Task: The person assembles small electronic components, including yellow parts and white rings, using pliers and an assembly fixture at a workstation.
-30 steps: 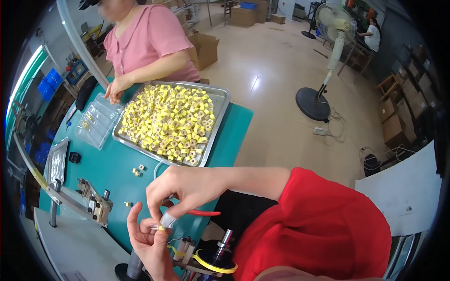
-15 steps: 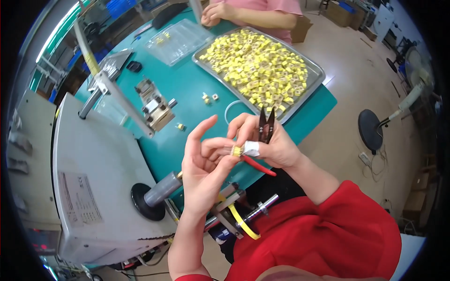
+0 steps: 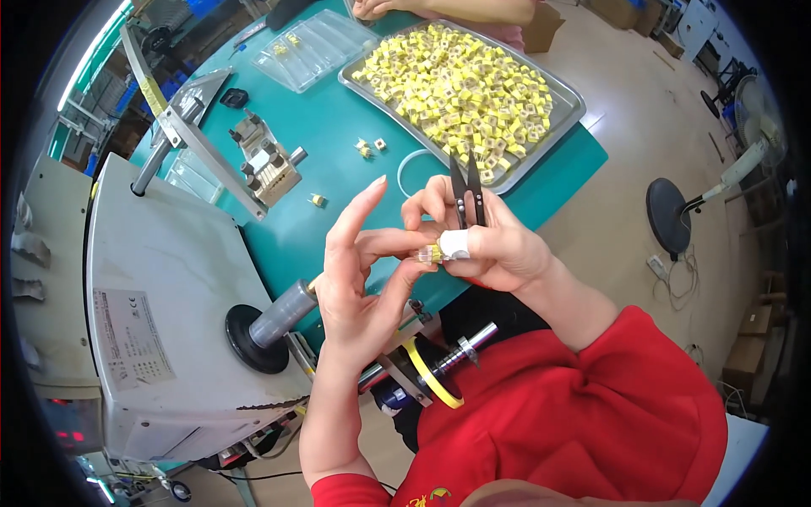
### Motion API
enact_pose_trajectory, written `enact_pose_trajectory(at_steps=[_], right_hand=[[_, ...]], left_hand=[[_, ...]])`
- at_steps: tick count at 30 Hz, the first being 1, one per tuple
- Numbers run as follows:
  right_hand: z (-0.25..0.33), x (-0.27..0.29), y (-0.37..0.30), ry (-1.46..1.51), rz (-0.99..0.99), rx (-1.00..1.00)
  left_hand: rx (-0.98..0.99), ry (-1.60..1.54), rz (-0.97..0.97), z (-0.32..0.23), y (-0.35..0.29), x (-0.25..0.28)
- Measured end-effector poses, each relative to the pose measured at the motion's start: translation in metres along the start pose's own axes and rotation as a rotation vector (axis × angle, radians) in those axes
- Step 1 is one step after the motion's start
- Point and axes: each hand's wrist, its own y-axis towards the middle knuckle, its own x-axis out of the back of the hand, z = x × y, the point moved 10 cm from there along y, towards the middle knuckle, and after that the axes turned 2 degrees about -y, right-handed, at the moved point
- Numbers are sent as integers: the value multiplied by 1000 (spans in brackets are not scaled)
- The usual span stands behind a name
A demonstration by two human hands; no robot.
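Between the thumb and index finger of my left hand [image 3: 351, 283] is a small coil bobbin [image 3: 432, 253] wrapped in yellow tape, with its clear end toward the left. My left index finger points up, away from the bobbin. My right hand [image 3: 511, 249] is closed round thread snips [image 3: 470, 193], whose dark blades point up and away from me; the palm hides most of the handle. White tape [image 3: 454, 244] wraps my right thumb, which presses against the bobbin's right side. Several loose bobbins [image 3: 364, 149] lie on the green table [image 3: 346, 182] beyond my hands.
A metal tray [image 3: 568, 121] heaped with yellow bobbins stands at the far right of the table. Left of it is a clear plastic tray [image 3: 317, 52]. A grey machine [image 3: 186, 296] with a metal fixture [image 3: 266, 165] and a yellow tape roll [image 3: 428, 380] flanks me. Another person's hand [image 3: 372, 8] rests across the table.
Both hands have risen slightly in view with the bobbin still between them. The snips have shifted a little left, and their red handle is now mostly hidden.
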Motion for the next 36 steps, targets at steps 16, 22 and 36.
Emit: enact_pose_trajectory(at_steps=[16,22,36], right_hand=[[34,-2,-3,-408,-4,282],[40,-13,-4,-449,-24,388],[40,-5,-13,-523,-54,409]], left_hand=[[263,-275,-129,21,-7,0],[248,-389,-145,22,-7,1],[374,-230,-182,21,1,-5]])
